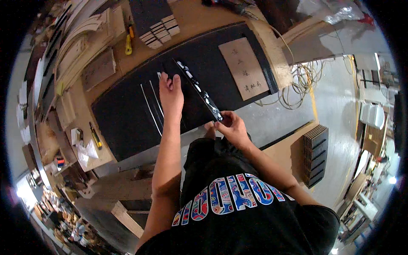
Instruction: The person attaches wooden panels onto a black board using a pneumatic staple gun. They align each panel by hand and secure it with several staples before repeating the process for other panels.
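My right hand (233, 129) grips the near end of a narrow black strip (196, 87) between thumb and fingers. White glue-like smears run along the strip, which slants away to the far left above a black panel (123, 108). Left of it, my left hand (172, 97) hovers over the panel, its fingers partly curled and the thumb apart from them; I see nothing held there. Thin white strips (148, 106) lie on the panel beside that hand, and a pale strip end shows by its fingertips. My left hand and forearm hide part of the panel.
A brown board (242, 68) with handwriting lies on the panel's right. Beyond the panel stand stacked dark-topped blocks (160, 32) and a yellow-handled tool (128, 44). A yellow cutter (96, 136) sits at the left. Coiled hose (304, 87) and stacked slotted boards (315, 155) are at the right.
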Tool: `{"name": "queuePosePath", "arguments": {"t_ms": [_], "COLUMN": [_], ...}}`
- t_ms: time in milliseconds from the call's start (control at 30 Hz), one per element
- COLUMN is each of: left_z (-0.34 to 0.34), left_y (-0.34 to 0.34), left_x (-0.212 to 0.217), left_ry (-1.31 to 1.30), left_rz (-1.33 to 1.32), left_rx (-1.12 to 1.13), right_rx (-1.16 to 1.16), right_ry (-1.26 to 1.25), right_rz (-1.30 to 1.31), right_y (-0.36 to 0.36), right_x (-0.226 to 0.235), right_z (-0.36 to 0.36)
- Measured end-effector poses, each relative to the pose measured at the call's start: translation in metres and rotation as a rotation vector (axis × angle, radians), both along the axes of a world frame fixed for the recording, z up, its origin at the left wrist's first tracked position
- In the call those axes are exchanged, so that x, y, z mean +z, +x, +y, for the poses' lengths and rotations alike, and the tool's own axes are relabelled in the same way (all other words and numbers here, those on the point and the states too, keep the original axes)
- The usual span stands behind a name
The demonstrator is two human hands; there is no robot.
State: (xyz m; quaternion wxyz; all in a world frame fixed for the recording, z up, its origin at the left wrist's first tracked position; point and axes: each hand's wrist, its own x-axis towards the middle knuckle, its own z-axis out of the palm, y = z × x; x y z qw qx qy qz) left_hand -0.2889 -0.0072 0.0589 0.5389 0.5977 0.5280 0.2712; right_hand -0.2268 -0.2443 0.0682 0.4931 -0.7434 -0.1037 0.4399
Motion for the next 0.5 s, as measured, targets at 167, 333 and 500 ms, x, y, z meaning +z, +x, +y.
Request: {"name": "queuePosePath", "arguments": {"t_ms": [167,333,500], "left_z": [-0.004,-0.005,0.003], "left_y": [0.029,0.046,0.047], "left_x": [0.006,0.027,0.026], "left_ry": [-0.309,-0.357,-0.444], "left_rz": [-0.220,-0.553,-0.623], "left_rx": [-0.032,-0.135,-0.217], "right_rx": [-0.025,-0.109,-0.267], "right_ry": [0.146,0.269,0.311], "right_rz": [0.050,0.175,0.178], "right_y": [-0.001,0.002,-0.004], "right_x": [0.011,0.027,0.008], "right_z": [-0.021,-0.029,-0.040]}}
